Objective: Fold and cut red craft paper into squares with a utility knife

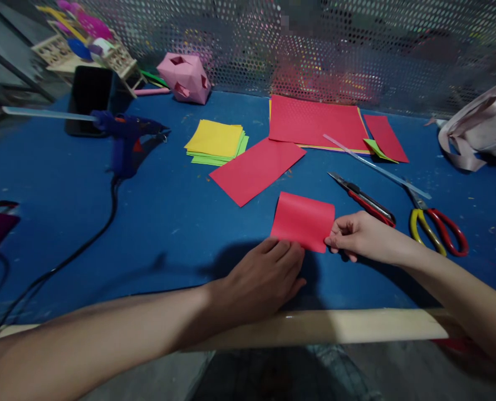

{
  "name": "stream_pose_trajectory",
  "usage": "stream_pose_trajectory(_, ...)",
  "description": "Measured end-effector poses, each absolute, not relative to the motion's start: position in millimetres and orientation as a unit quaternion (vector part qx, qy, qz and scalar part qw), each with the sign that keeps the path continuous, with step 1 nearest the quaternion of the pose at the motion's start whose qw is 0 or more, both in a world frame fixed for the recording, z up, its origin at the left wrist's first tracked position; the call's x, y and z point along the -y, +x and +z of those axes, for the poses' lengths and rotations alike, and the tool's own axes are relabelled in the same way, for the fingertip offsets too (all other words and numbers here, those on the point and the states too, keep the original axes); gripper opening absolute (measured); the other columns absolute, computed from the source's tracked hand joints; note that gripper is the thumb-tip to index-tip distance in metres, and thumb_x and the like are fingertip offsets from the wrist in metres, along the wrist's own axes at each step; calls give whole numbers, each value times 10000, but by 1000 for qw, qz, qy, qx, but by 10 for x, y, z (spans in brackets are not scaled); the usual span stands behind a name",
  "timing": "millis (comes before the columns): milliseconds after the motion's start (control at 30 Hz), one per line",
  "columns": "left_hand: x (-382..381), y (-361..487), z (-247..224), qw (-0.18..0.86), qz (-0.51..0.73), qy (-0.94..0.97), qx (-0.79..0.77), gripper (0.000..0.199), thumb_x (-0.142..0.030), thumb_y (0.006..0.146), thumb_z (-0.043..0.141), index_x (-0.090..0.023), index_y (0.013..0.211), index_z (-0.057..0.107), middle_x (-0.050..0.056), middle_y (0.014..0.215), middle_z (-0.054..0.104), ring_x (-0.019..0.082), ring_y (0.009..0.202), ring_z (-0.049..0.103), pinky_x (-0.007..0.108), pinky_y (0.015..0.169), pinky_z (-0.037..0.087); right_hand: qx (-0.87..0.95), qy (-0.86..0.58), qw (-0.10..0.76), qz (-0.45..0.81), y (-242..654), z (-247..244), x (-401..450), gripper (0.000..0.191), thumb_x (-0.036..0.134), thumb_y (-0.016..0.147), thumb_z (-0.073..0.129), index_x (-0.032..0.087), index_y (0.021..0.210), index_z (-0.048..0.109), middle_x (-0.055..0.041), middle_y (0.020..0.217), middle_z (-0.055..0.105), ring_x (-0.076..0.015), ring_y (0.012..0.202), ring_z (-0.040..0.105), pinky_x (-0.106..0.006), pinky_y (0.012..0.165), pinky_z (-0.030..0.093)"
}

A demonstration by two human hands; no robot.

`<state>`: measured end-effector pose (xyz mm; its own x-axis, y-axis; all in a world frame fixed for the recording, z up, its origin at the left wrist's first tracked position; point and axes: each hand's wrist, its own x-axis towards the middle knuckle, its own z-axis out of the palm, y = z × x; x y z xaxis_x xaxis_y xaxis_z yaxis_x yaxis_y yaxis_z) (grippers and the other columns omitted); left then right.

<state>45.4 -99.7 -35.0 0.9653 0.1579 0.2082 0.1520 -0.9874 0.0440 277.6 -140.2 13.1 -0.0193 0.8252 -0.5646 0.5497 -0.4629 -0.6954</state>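
Observation:
A small piece of red paper (pixel 304 220), its far edge bent over in a curve, lies before me near the table's front edge. My right hand (pixel 350 236) pinches its right edge between thumb and fingers. At its near left corner, my left hand (pixel 268 273) rests with fingers stretched out and laid on the paper's near edge. Just beyond, a longer red paper strip (pixel 258 170) lies slantwise. A box cutter (pixel 362 197) with a red and black body and scissors (pixel 437 228) with yellow and red handles lie right of my right hand.
A blue glue gun (pixel 124 139) with a trailing black cord stands at left, near a dark phone (pixel 91 97). Yellow and green squares (pixel 216 139), a red sheet stack (pixel 318 122), a clear glue stick (pixel 377 167) and a pink paper ball (pixel 186 78) lie toward the perforated metal panel (pixel 239 50).

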Motion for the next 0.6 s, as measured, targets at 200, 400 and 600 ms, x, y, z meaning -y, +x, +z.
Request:
stream_pose_trajectory(200,983,461,-335,24,110,990,-83,483,-423,999,407,-69,1322,466,128,1114,618,251,989,538,393,873,391,506,-683,138,509,2789,117,1404,299,438,772,672,187,641,573,10,637,637,-73,444,494,-224,464,385)
stream_pose_trajectory(400,942,494,-313,61,106,988,-92,586,-621,942,405,-113,1203,537,99,1082,593,240,954,505,408,928,337,507,-684,138,505,2787,113,1417,299,426,771,666,186,621,570,22,584,604,-73,431,482,-222,458,366)
stream_pose_trajectory(600,1047,589,-178,54,45,992,-109,597,-665,874,502,-104,1029,632,101,991,618,243,894,523,406,872,374,505,-696,130,494,2784,106,1412,351,509,746,665,189,626,582,13,594,616,-79,421,482,-230,448,374)
